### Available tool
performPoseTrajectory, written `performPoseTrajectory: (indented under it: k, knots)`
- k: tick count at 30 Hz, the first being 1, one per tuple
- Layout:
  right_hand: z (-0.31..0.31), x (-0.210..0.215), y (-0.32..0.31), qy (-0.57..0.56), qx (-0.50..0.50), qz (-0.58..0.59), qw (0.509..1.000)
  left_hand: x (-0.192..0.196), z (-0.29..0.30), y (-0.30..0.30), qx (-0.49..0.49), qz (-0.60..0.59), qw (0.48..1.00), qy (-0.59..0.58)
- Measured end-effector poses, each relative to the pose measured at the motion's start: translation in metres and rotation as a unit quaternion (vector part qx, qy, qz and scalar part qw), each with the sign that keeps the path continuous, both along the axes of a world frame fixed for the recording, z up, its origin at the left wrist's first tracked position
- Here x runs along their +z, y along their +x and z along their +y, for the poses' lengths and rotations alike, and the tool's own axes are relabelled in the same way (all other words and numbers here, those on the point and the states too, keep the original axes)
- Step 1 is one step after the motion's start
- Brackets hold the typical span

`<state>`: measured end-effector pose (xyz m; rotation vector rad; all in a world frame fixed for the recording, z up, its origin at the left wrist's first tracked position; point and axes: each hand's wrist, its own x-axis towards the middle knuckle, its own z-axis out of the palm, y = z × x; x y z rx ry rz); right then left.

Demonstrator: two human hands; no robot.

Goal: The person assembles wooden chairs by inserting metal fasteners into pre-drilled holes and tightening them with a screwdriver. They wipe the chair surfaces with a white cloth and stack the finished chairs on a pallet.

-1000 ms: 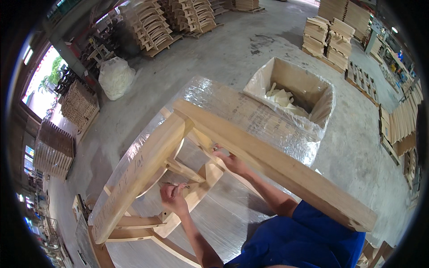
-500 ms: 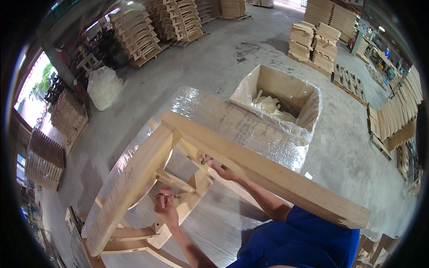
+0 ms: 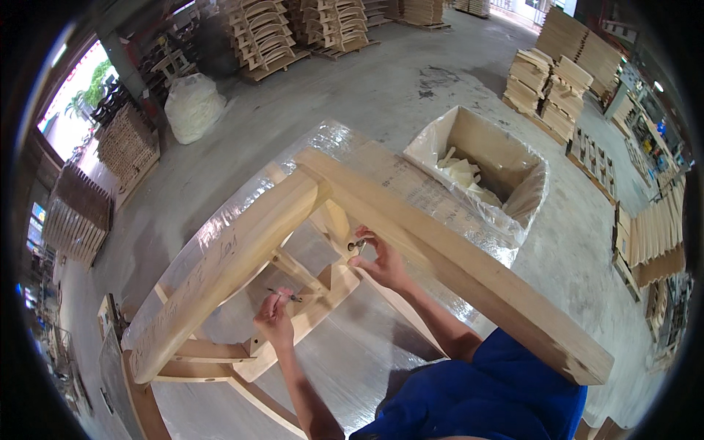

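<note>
Head view: a pale wooden frame (image 3: pixel 242 257), seemingly an unfinished chair or table part, lies on a tabletop (image 3: pixel 381 367) wrapped in clear plastic film. One long beam (image 3: pixel 469 271) of the frame runs diagonally from the upper middle towards the lower right, above the person's blue sleeve.

The left hand (image 3: pixel 275 323) is closed in a pinch round a thin, pen-like tool (image 3: pixel 284 295), whose tip rests on or just over a short crosspiece (image 3: pixel 308 275) inside the frame. The right hand (image 3: pixel 381 260) is curled, fingertips pinching a small dark fitting (image 3: pixel 356 244) against the inner face of the beam, right at the joint with the shorter rails. What the fitting is, a screw or a bolt, is too small to tell.

To do this step well, I judge that the right hand should keep the fitting square to the wood, so it does not go in crooked, while the left hand keeps the tool low and steady on the crosspiece. The frame looks propped at a tilt, so any hard push could shift it on the slick film.

Beyond the tabletop stands an open cardboard box (image 3: pixel 499 147) lined with plastic and holding pale pieces, and stacks of wooden parts (image 3: pixel 293 29) sit on the concrete floor (image 3: pixel 411 81).
</note>
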<state>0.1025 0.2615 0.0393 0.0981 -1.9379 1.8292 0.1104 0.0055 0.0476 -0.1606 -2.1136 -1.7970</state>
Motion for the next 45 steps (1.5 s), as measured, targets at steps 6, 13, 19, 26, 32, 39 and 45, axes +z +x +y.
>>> performPoseTrajectory:
  k: [6,13,19,26,32,39,45]
  knots:
    - [-0.002,0.006,-0.011,-0.015,0.054,-0.019,0.998,0.009,0.005,-0.007,0.061,0.047,0.988,0.136]
    - [-0.005,0.007,-0.004,-0.005,0.036,-0.055,0.998,-0.007,-0.011,-0.003,0.006,0.005,0.994,0.106]
    - [0.005,0.005,0.003,0.036,0.016,-0.003,0.999,0.007,0.015,-0.001,0.012,-0.012,0.993,0.118]
    - [-0.013,0.021,-0.007,-0.042,-0.015,0.035,0.998,-0.01,-0.016,-0.011,-0.001,-0.009,0.995,0.097]
    - [0.01,-0.017,-0.014,0.051,-0.016,0.046,0.998,-0.009,-0.008,-0.012,-0.066,-0.038,0.995,0.058]
    - [0.002,0.003,-0.007,-0.043,-0.005,-0.039,0.998,-0.015,0.005,-0.015,-0.054,0.024,0.989,0.137]
    - [-0.002,0.012,-0.008,-0.017,0.114,0.026,0.993,-0.009,-0.008,-0.008,0.009,-0.026,0.992,0.123]
